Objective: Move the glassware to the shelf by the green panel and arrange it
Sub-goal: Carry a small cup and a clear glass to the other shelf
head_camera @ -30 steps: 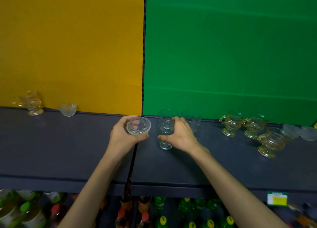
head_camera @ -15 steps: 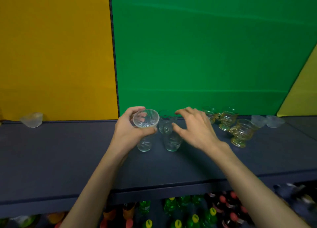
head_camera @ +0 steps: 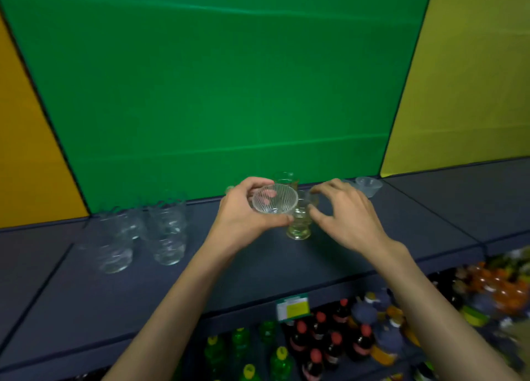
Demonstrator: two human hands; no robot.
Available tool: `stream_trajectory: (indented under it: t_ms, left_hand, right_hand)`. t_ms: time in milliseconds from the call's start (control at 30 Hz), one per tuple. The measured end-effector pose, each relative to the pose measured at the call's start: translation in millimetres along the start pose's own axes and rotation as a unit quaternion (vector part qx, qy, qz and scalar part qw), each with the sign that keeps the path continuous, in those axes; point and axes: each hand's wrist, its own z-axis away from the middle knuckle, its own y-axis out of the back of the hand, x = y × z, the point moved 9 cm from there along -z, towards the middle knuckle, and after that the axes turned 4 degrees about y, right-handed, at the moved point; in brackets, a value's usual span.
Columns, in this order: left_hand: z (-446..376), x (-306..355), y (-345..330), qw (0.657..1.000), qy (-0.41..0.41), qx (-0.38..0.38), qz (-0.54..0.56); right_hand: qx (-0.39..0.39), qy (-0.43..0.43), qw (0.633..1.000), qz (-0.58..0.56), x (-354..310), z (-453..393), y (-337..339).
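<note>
Left hand gripping ribbed clear bowl above dark shelf, right hand hovering with fingers loosely spread beside yellow footed glass, clear tumblers standing below green panel

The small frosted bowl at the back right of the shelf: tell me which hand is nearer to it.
Right. The right hand hovers just left of and in front of the small frosted bowl, fingers spread. The left hand is farther left, gripping a ribbed clear glass bowl.
</note>
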Motion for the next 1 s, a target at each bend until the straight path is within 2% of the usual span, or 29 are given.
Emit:
stream_trajectory:
  t_ms: [233,400,633,1000]
  left_hand:
    - [-25,25,-139,0.999,0.012,-0.002,-0.039]
    - [-42,27,-216,0.994,0.018,-0.001,-0.105]
    - [-72,-1,-290,0.986,0.082,0.0,-0.145]
    - [-101,-26,-329,0.975,0.13,0.024,-0.176]
  right_hand:
    - [-0.019,-0.03,0.999,0.0,146,16,25]
    - [-0.052,-0.043,0.998,0.0,218,20,26]
    - [-0.079,-0.044,0.996,-0.014,276,18,18]
    - [-0.095,-0.034,0.994,-0.028,314,8,8]
